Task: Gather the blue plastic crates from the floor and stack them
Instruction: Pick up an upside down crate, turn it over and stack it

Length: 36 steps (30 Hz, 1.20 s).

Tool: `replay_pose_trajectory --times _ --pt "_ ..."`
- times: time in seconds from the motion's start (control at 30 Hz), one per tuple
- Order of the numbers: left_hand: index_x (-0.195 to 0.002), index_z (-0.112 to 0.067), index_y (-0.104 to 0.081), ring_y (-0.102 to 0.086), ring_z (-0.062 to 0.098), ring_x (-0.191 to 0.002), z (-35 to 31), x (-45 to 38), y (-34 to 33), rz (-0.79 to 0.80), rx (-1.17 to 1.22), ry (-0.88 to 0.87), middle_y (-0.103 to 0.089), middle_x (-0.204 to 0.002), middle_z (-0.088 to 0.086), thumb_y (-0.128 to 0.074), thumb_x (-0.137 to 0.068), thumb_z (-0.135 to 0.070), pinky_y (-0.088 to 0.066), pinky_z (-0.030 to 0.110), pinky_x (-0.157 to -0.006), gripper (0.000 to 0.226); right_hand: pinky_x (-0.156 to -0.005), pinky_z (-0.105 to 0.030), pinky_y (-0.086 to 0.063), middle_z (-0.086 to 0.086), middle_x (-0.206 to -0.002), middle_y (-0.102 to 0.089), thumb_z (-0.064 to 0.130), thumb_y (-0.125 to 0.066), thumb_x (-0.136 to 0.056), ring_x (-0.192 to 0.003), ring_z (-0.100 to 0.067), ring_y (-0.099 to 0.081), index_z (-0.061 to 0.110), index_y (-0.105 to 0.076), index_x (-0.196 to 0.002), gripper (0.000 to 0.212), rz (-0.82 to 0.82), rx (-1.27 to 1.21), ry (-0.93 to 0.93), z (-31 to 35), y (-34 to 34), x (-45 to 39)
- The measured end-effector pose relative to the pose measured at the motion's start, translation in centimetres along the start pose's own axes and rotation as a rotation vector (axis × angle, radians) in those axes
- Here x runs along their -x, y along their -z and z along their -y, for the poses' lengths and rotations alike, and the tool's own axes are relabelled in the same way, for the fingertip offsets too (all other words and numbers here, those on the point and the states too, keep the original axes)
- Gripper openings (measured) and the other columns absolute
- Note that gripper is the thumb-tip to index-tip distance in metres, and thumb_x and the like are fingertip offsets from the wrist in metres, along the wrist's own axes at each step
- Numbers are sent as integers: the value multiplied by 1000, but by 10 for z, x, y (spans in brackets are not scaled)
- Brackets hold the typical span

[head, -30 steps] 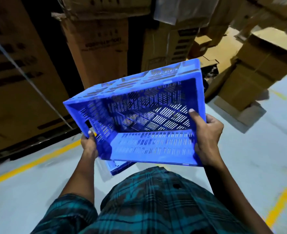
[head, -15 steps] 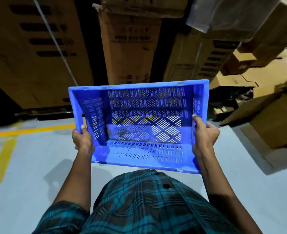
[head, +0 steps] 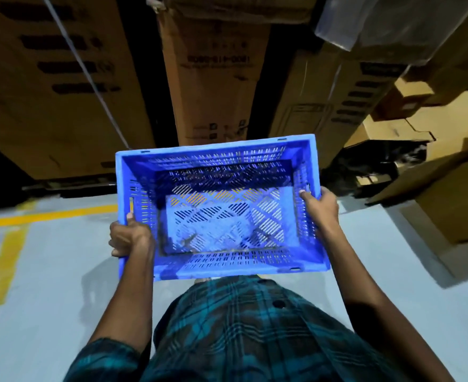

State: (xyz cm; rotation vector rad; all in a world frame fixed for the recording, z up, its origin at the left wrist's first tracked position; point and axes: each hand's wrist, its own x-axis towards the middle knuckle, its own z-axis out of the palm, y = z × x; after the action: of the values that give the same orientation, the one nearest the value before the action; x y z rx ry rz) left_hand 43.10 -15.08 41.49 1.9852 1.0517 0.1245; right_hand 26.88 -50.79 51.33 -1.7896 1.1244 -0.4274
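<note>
Blue slotted plastic forms the crate (head: 222, 208), which is held level and mouth-up above the grey floor (head: 48, 271) just ahead of the body, the left hand (head: 129, 238) closed around its left rim and the right hand (head: 321, 208) wrapped over its right rim. Both grips are best kept even so the crate is lowered square onto the stack, which cannot be seen, possibly hidden beneath it.

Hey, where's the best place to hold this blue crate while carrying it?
Grip the blue crate by its two short-side rims, one hand from each side, as the left hand and right hand do now. Its rim forms a lip, and opposite grips keep the open top level.
</note>
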Motion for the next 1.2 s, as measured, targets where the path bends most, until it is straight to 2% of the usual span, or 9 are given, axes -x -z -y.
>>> replay_pose_trajectory --times 0.13,0.27,0.43,0.6,0.83,0.97,1.03,1.13,1.2 --pt "-111 -12 -58 -49 39 -116 -8 -12 -23 40 -18 53 -60 -120 22 -49 -93 -51 -36 51 -101 44 -94 -51 -53 -3 -95 -74 60 -60 -55 -97 -33 -68 18 -64 -105 65 17 75 -68 -3 -29 -31" --pt "-114 -13 -56 -47 39 -115 -9 -25 -46 76 -48 95 -56 -122 21 -47 -94 -52 -34 43 -97 44 -94 -51 -52 0 -95 -74 59 -60 -51 -96 -30 -69 23 -63 -103 64 -12 105 -170 -1 -54 -55" --pt "-118 -12 -56 -46 40 -124 -2 -52 -75 168 -141 132 -56 -127 21 -47 -94 -52 -28 48 -107 48 -89 -53 -56 3 -88 -75 58 -71 -53 -87 -28 -72 27 -61 -102 59 31 127 -270 -35 -90 -100" --pt "-115 -10 -60 -48 42 -122 0 -66 -110 197 -215 165 -60 -120 24 -50 -94 -48 -34 49 -105 45 -86 -57 -57 -3 -92 -76 50 -75 -56 -88 -34 -72 30 -63 -100 50 119 168 -356 -81 -119 -144" --pt "-117 -17 -63 -57 42 -113 34 -91 -171 229 -278 244 -66 -118 17 -49 -89 -55 -41 49 -105 49 -88 -54 -54 -13 -102 -71 61 -69 -52 -95 -38 -68 25 -54 -109 70 207 309 -431 -139 -189 -206" --pt "-114 -13 -60 -55 40 -121 59 -105 -218 359 -277 269 -58 -131 22 -44 -94 -41 -44 49 -99 38 -98 -48 -49 -6 -105 -64 53 -67 -59 -102 -31 -63 19 -48 -124 76 224 323 -490 -152 -224 -231" --pt "-113 -17 -55 -57 38 -119 71 -111 -252 257 -246 263 -61 -123 19 -47 -92 -41 -45 45 -97 33 -94 -49 -52 -4 -98 -63 53 -66 -56 -96 -31 -64 17 -53 -120 75 224 308 -514 -176 -242 -255" --pt "-120 -22 -51 -54 33 -119 87 -115 -300 36 -281 245 -64 -119 10 -48 -90 -45 -36 46 -107 38 -83 -46 -54 -5 -87 -66 55 -63 -49 -77 -27 -61 12 -65 -113 78 177 234 -550 -234 -275 -295" --pt "-117 -23 -52 -52 31 -118 104 -120 -332 20 -304 233 -63 -119 8 -47 -90 -46 -34 46 -108 36 -88 -46 -53 -8 -91 -69 57 -58 -47 -82 -28 -65 11 -66 -115 83 126 236 -583 -253 -296 -311"
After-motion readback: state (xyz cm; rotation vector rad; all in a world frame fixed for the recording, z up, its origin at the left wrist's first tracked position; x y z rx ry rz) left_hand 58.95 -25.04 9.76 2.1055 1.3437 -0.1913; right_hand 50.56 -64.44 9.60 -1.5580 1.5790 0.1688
